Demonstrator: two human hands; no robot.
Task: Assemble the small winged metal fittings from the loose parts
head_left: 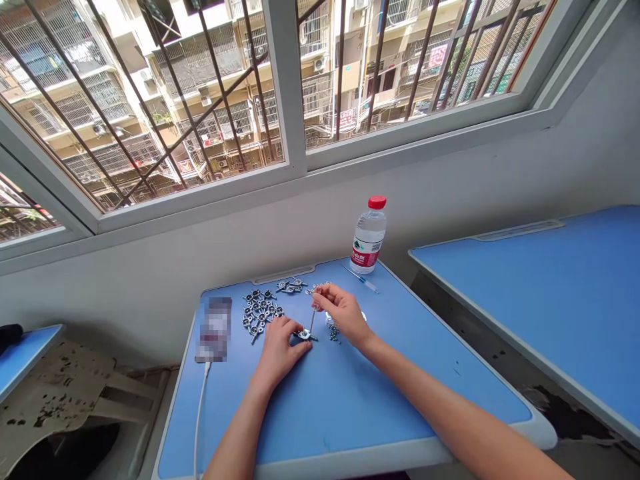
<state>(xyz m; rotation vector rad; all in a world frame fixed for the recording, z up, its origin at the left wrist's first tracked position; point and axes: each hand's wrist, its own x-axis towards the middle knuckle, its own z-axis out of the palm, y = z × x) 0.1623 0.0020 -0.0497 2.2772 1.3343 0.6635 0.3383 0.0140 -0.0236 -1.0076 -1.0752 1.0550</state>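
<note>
My left hand rests on the blue desk, its thumb and fingers closed round a small metal part. Above and to the right, my right hand pinches the top of a thin upright rod-like tool, whose lower end reaches the metal part. Left of my hands lie several dark round metal parts with arms. Several silvery pieces lie behind them. Beside my right hand is a small pile of screws. A white object behind that hand is mostly hidden.
A water bottle with a red cap stands at the desk's back right corner, near a blue-and-clear pen. At the left lies a phone with a white cable. Another blue desk stands to the right.
</note>
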